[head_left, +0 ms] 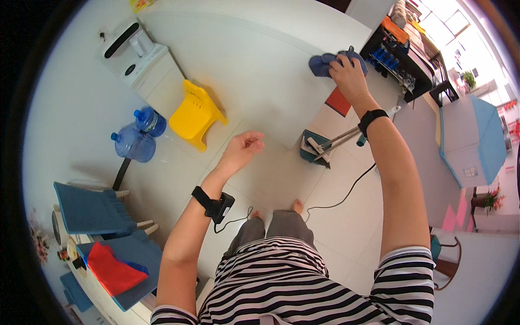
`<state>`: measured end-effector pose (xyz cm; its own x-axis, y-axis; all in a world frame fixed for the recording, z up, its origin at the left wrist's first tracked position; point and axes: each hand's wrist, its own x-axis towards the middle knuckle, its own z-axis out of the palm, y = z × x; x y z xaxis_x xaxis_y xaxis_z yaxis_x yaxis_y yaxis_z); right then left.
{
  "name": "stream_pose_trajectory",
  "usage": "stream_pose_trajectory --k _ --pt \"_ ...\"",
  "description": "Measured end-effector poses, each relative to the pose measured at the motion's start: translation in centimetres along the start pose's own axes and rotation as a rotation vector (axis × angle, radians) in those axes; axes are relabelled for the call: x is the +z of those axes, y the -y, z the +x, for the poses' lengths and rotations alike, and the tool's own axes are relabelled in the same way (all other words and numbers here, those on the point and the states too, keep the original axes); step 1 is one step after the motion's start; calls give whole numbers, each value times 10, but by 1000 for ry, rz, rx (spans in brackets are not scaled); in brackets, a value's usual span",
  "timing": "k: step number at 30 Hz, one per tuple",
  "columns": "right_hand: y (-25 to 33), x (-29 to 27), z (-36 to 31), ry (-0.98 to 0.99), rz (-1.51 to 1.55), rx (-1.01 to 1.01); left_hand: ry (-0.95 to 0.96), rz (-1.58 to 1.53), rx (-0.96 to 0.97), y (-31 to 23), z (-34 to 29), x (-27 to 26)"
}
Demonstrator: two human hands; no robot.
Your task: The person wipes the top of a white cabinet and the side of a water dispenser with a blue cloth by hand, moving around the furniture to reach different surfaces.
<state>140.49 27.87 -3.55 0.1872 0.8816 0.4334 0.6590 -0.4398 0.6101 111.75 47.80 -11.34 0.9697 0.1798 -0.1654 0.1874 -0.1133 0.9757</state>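
My right hand [348, 76] is closed on a blue-grey cloth [320, 65], its fingers spread over the bunched fabric. The cloth lies against the smooth white surface [244, 51] of a wall or cabinet, by its right end. Lower and to the left, my left hand [241, 151] hangs in the air with loosely bent fingers and nothing in it. A yellow plastic chair [192, 115] stands beyond that hand, to the left. Each wrist wears a black strap; the left one carries a small black box [219, 208] with a cable.
A dustpan [311, 149] with long handles stands on the tiled floor below my right hand. Water bottles [135, 142] and a white water dispenser [146, 65] are at the left. Nearer are blue-covered chairs [92, 208] with a red cloth [114, 271]. A playhouse [471, 141] stands right.
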Motion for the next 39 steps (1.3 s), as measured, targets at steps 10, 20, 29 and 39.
stream_pose_trajectory --k 10,20,29,39 --pt "-72 -73 -53 -318 267 618 -74 -6 164 -75 59 90" --pt "-149 -86 -236 -526 1174 1349 -169 -131 356 -159 99 256" --pt "-167 -3 -332 -527 1810 1652 -46 -469 406 -240 138 414" --pt "-221 89 -321 -308 1928 1486 -291 -866 657 -338 315 455"
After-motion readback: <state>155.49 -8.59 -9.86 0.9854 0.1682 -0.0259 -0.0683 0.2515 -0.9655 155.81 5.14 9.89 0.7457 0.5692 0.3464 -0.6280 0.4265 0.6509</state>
